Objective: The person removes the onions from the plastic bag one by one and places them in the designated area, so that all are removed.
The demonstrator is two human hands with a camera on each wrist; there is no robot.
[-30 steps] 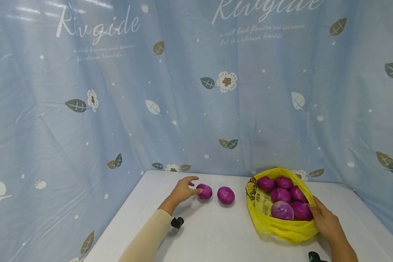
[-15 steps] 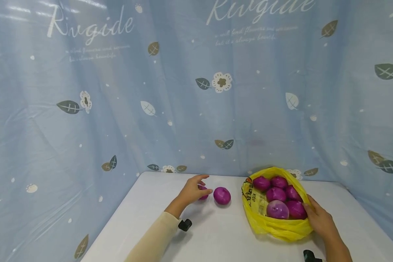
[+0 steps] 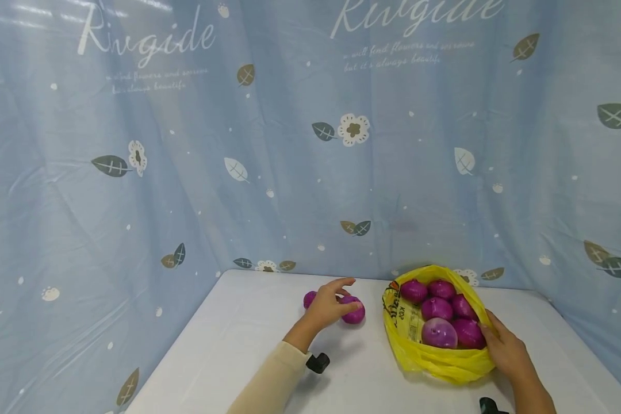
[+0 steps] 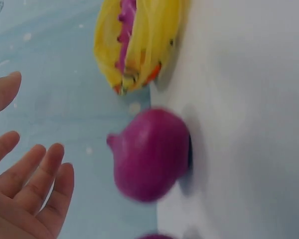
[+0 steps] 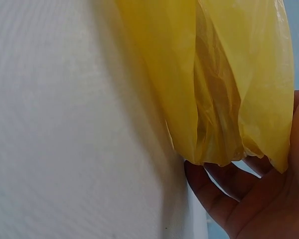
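Note:
The left hand [image 3: 325, 307] is at a round purple onion [image 3: 355, 312], thumb and fingers apart; the left wrist view shows a gap between that hand [image 4: 27, 194] and the onion [image 4: 150, 155]. Behind the hand, a second onion [image 3: 309, 299] is partly hidden. A yellow plastic bag [image 3: 445, 363] stands with its mouth open, several purple onions [image 3: 437, 309] inside. The right hand [image 3: 509, 348] grips the bag's right rim; in the right wrist view its fingers [image 5: 214, 196] curl under the yellow plastic [image 5: 259, 84].
A white table [image 3: 196, 345] lies below everything. A blue curtain [image 3: 290, 201] with leaves and flowers rises along the table's back and left edges. Black wrist devices [image 3: 318, 363] show beside the forearms.
From the left onion, the left hand has moved right to the other one, uncovering part of the first. The right hand stays on the bag's rim.

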